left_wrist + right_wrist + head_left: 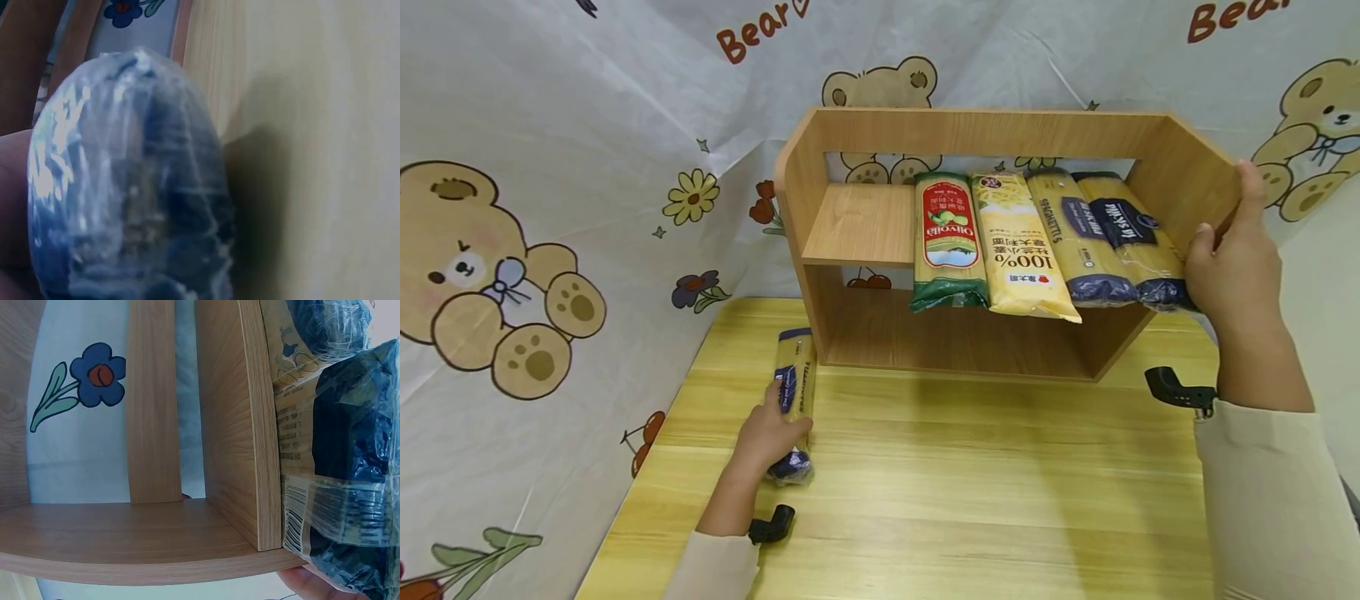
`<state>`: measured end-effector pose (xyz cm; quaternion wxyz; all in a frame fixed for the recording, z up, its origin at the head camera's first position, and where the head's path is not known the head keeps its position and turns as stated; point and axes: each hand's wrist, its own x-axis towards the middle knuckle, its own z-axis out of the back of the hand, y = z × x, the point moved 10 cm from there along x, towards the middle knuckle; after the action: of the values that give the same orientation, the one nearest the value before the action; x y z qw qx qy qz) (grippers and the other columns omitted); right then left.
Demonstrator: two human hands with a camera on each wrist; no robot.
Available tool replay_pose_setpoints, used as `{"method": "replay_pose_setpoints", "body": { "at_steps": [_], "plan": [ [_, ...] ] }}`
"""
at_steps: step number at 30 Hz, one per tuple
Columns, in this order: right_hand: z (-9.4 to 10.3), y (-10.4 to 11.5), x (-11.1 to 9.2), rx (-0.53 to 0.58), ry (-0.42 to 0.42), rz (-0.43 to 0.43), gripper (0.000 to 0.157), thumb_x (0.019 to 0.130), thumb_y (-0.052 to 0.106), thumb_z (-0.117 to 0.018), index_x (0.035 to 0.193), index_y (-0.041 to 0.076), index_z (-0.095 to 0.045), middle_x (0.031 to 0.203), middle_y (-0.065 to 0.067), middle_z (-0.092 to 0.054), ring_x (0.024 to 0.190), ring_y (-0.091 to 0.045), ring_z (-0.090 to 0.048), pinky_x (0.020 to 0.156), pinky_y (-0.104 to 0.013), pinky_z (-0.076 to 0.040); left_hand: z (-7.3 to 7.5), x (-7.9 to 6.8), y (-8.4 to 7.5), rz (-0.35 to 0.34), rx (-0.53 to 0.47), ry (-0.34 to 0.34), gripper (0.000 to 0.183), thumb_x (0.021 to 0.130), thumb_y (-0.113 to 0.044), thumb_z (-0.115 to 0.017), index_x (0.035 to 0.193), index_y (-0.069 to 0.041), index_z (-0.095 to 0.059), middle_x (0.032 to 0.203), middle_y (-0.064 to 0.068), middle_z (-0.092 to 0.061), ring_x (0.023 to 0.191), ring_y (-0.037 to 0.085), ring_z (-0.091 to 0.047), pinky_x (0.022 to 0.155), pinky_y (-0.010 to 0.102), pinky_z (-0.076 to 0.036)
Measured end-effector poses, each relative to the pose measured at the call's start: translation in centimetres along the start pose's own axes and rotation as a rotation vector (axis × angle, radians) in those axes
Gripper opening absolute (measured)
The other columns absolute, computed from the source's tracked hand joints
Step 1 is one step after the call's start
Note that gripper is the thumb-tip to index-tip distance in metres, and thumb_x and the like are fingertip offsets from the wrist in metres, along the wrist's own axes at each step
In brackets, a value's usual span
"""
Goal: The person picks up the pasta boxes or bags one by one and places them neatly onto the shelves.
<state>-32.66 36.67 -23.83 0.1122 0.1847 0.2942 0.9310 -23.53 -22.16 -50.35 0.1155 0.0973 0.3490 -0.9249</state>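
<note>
My left hand (766, 437) holds a long pasta pack (804, 375) with dark blue ends, thumb across it and index finger along its label. That pack lies on the table beside the shelf's left foot. Its crinkled blue end (131, 187) fills much of the left wrist view, hiding most of the fingers. At the wooden shelf's right side panel (1195, 167), my right hand (1247, 275) grips the front edge, beside the outermost of two blue-ended spaghetti packs (1138, 242). Only part of the fingers (312, 584) shows in the right wrist view.
On the upper board, a green-ended Olivoilà pack (951, 233) and a yellow pasta pack (1018, 242) lie left of the spaghetti, their ends overhanging the front. Bare board (865, 221) shows at upper left. A bear-printed cloth (625, 100) hangs behind the table (925, 500).
</note>
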Motion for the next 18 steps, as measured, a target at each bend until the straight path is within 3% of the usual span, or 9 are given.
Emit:
{"method": "replay_pose_setpoints", "body": {
  "at_steps": [3, 10, 15, 18],
  "plan": [
    [0.0, 0.0, 0.0, -0.005, -0.001, 0.0, 0.069, 0.105, 0.03, -0.027, 0.154, 0.051, 0.017, 0.156, -0.038, -0.03, 0.135, -0.06, -0.041, 0.112, -0.07, -0.032, 0.1, 0.1, 0.2, 0.008, -0.044, -0.02, 0.093, 0.089, -0.034, -0.065, 0.161, -0.006, -0.013, 0.102, 0.023, -0.066, 0.078, 0.028, -0.06, 0.065, 0.037, -0.048],
    [0.0, -0.1, 0.1, -0.007, -0.004, 0.0, 0.068, 0.105, 0.031, -0.027, 0.153, 0.051, 0.017, 0.155, -0.039, -0.031, 0.134, -0.061, -0.041, 0.111, -0.071, -0.033, 0.7, 0.2, 0.9, 0.035, -0.12, -0.08, 0.084, 0.09, -0.034, -0.062, 0.16, -0.012, -0.021, 0.124, 0.026, -0.061, 0.088, 0.029, -0.056, 0.078, 0.043, -0.047],
    [0.0, -0.1, 0.1, -0.005, -0.01, 0.008, 0.068, 0.104, 0.03, -0.027, 0.153, 0.051, 0.016, 0.155, -0.039, -0.031, 0.133, -0.062, -0.042, 0.111, -0.071, -0.033, 0.7, 0.3, 1.1, 0.045, -0.157, -0.085, 0.084, 0.09, -0.033, -0.062, 0.16, -0.013, -0.021, 0.109, 0.02, -0.061, 0.077, 0.025, -0.054, 0.068, 0.034, -0.043],
    [0.0, 0.0, 0.1, 0.0, -0.008, 0.009, 0.068, 0.104, 0.03, -0.027, 0.153, 0.051, 0.015, 0.156, -0.039, -0.031, 0.134, -0.061, -0.042, 0.111, -0.071, -0.033, 0.8, 0.4, 1.1, 0.047, -0.176, -0.099, 0.084, 0.089, -0.032, -0.063, 0.16, -0.012, -0.022, 0.112, 0.021, -0.06, 0.08, 0.026, -0.056, 0.067, 0.033, -0.043]
  ]
}}
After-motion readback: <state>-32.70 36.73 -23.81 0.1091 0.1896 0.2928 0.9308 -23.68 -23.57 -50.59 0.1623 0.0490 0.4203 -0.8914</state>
